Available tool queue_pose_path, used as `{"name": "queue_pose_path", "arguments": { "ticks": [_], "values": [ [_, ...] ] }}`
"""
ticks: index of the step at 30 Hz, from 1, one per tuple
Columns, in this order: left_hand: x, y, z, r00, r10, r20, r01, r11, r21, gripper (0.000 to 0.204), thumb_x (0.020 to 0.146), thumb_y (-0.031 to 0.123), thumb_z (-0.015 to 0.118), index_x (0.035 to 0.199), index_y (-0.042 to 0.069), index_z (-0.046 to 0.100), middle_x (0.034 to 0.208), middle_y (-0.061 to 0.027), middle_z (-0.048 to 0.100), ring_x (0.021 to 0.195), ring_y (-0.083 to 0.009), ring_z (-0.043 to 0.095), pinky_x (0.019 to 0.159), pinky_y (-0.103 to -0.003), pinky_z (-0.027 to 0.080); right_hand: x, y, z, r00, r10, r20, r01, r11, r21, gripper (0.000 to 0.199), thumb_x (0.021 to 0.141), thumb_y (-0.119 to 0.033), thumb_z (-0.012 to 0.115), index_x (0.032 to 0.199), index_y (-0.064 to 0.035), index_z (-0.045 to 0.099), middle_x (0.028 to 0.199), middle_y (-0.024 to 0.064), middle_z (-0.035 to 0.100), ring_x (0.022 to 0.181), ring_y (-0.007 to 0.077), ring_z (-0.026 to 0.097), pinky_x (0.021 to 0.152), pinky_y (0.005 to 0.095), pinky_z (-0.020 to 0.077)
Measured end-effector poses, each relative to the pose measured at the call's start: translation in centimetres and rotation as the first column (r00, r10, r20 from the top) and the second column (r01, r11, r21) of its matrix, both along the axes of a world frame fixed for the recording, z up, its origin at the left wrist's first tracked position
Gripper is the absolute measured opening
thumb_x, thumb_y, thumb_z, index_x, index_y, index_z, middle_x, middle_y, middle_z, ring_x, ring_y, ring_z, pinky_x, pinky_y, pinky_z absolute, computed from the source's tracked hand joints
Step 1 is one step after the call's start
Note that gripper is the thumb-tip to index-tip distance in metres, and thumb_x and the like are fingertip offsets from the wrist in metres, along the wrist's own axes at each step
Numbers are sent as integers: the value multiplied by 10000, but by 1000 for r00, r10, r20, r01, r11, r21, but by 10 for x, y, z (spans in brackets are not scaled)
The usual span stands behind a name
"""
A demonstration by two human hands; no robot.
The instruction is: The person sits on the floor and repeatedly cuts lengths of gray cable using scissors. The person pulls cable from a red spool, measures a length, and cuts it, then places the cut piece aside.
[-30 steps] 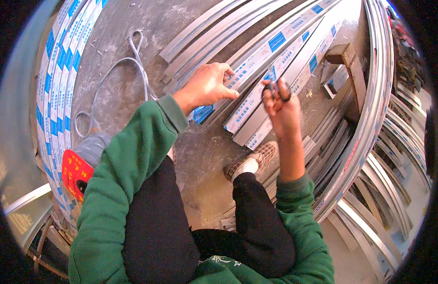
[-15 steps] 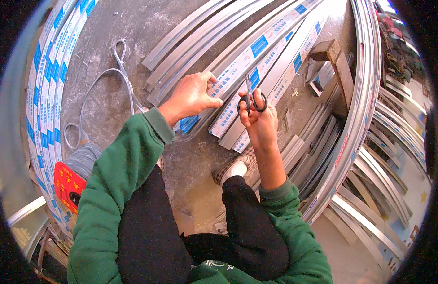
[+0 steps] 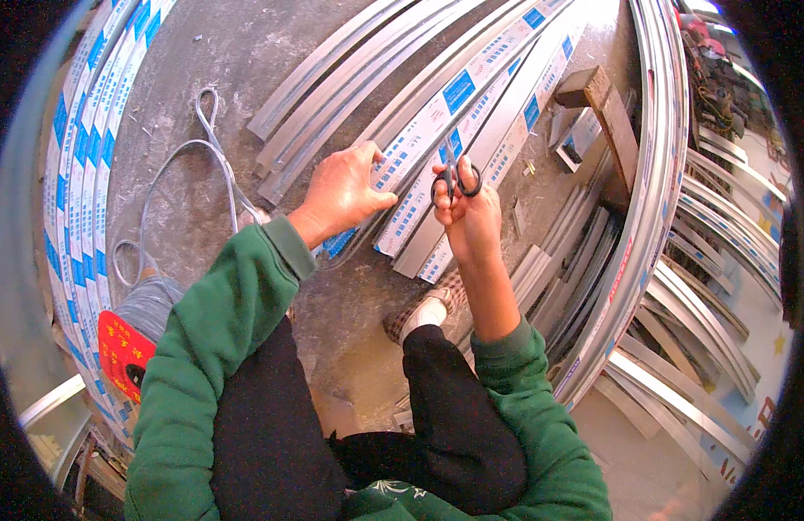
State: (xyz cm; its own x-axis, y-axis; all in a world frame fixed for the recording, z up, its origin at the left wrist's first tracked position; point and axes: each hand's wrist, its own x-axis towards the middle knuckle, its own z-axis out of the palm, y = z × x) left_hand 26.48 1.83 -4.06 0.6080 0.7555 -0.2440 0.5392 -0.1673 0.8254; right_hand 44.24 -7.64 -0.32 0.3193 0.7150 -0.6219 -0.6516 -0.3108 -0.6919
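Right grip: palm up, fingers curled and clamped on the scissors at the handle loops. Scissors: two black loops, slim metallic blades directed away from the wearer; blade separation too small to determine. Location: raised above the floor, over the near ends of the film-covered profiles. These are long, pale metal lengths with white film and blue blocks.

Left grip: thumb and forefinger apart, facing the right grip; remaining fingers mostly hidden. It appears over the near ends of the profiles; contact cannot be determined.

Boundaries: blue-and-white strips follow the floor's left edge; a long rail bundle bounds the right, with a wooden block just beside it. Open room: between the strips and the profiles, grey floor carries a looped grey cord; a spool with a red flange stands near the left sleeve. The hands are just beside each other, with a narrow gap between them.
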Motion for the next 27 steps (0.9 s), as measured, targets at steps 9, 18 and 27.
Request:
{"name": "queue_pose_path", "arguments": {
  "ticks": [9, 18, 27],
  "values": [
    [2, -4, 0, 1000, 12, -18, -11, 1000, 27, 585, 626, 312, 828, 1069, -2, 612, 908, -214, 669, 856, -341, 672, 764, -416, 520, -15, -8, 6, 999, 8, -33, -10, 999, -48, 423, 994, -372, 547, 1059, 43, 601, 707, 20, 569, 575, 73, 491, 452, 201, 346],
    [5, -9, -5, 999, 5, -43, -2, 998, 70, 546, 640, 294, 811, 1049, 2, 596, 946, -216, 653, 887, -370, 651, 786, -436, 510, -22, -9, -1, 998, -37, 44, 39, 998, -48, 372, 998, -324, 560, 1031, 44, 601, 681, 0, 534, 545, 47, 450, 433, 188, 312],
    [7, -3, 3, 999, -14, -43, 18, 996, 87, 532, 644, 293, 808, 1030, 1, 585, 941, -221, 652, 905, -380, 646, 791, -441, 504, 10, 23, -18, 933, -56, 356, 52, 998, 18, 371, 977, -326, 596, 962, 43, 626, 647, 17, 548, 489, 55, 440, 415, 198, 307]
  ]
}}
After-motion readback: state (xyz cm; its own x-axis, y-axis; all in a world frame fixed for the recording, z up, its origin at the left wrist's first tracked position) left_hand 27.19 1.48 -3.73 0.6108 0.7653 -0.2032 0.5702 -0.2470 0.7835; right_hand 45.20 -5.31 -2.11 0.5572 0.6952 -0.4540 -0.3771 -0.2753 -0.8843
